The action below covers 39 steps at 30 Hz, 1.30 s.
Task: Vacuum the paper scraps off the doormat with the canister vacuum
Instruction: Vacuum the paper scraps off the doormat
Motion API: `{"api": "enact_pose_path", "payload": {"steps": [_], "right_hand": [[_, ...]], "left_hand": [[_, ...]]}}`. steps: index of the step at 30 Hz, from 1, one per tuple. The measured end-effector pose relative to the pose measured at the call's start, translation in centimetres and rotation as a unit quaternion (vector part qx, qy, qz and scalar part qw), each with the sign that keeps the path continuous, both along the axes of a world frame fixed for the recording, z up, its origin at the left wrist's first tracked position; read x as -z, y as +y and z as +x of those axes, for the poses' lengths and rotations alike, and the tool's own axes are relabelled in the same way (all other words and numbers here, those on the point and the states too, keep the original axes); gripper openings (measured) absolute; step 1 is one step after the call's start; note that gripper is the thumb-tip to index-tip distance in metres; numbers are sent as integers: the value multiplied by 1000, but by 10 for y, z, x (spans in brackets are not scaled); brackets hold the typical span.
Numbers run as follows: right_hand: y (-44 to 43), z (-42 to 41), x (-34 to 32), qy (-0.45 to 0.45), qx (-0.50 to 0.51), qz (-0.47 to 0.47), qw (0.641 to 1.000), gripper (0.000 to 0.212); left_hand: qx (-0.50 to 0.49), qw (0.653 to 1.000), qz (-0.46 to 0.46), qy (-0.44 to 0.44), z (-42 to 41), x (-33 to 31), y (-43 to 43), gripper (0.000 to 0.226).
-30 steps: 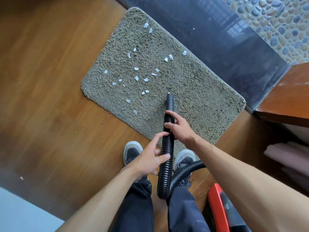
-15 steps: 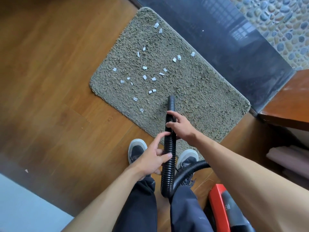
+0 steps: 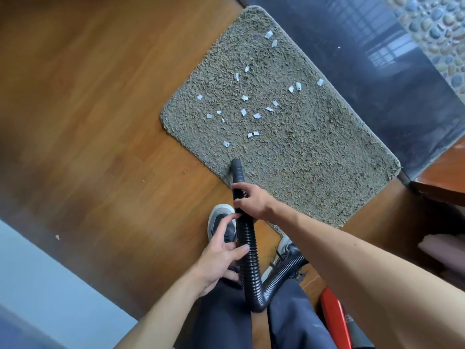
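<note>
A shaggy grey-olive doormat [image 3: 314, 159] lies slanted on the wood floor. Several white paper scraps [image 3: 243, 112] are scattered over its left and far parts. A black ribbed vacuum hose [image 3: 247, 250] rises between my legs. Its smooth nozzle [image 3: 236, 167] touches the mat at the near edge, just below the closest scrap [image 3: 226, 144]. My right hand [image 3: 253, 201] grips the hose just behind the nozzle. My left hand [image 3: 221, 255] holds the hose lower down, thumb on it and index finger stretched along it. The red canister vacuum [image 3: 332, 321] sits at my right leg.
My two grey shoes [image 3: 220, 222] stand at the mat's near edge. A glossy dark threshold [image 3: 377, 84] and pebble paving [image 3: 432, 28] lie beyond the mat. Wooden furniture [image 3: 442, 182] is at the right. One stray scrap [image 3: 57, 237] lies on the wood floor at the left.
The nozzle has slid left and nearer, to the mat's near edge. The scrap that lay closest to that edge is no longer visible. Both hands keep their hold.
</note>
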State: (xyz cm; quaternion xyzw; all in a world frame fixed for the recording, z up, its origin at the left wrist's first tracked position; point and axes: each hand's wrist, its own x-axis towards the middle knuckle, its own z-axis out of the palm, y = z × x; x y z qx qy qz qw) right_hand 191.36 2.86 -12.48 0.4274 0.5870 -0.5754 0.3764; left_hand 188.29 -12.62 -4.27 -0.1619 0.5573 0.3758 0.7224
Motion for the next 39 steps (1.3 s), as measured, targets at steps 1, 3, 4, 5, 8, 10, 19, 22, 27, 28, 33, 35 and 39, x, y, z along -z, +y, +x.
{"api": "enact_pose_path", "payload": {"steps": [1, 3, 4, 5, 8, 10, 19, 22, 27, 28, 33, 35, 39], "right_hand": [[-2, -1, 0, 2, -1, 2, 1000, 60], [-4, -5, 1, 12, -8, 8, 1000, 60], [-5, -8, 1, 19, -11, 14, 1000, 60], [-6, -11, 1, 25, -11, 19, 999, 59], [-7, -20, 3, 37, -6, 31, 999, 59], [-6, -27, 5, 44, 0, 32, 999, 60], [2, -38, 6, 38, 32, 34, 998, 58], [6, -37, 4, 26, 64, 23, 997, 57], [15, -43, -6, 23, 102, -3, 995, 56], [17, -46, -8, 26, 105, -7, 994, 56], [16, -54, -8, 21, 92, -34, 995, 57], [13, -54, -3, 16, 89, -42, 995, 57], [6, -49, 7, 41, 73, -8, 996, 56]], "left_hand": [[-3, 1000, 0, 2, -1, 0, -2, 66], [-9, 1000, -1, 6, -4, 0, -5, 67], [-11, 1000, -1, 9, -6, 0, -6, 67], [-14, 1000, -2, 12, -7, 1, -7, 66], [-19, 1000, 1, 18, -15, 3, -6, 65], [-16, 1000, 5, 25, -21, 5, -4, 65], [8, 999, 22, 25, -38, 14, 0, 62], [41, 998, 34, 29, -46, 12, 4, 60], [81, 995, 45, 36, -62, 5, 11, 60], [84, 995, 46, 33, -65, 4, 13, 61], [88, 995, 32, 31, -70, 1, 14, 61], [84, 996, 23, 33, -67, 3, 12, 61], [80, 996, 9, 45, -62, 6, 10, 60]]}}
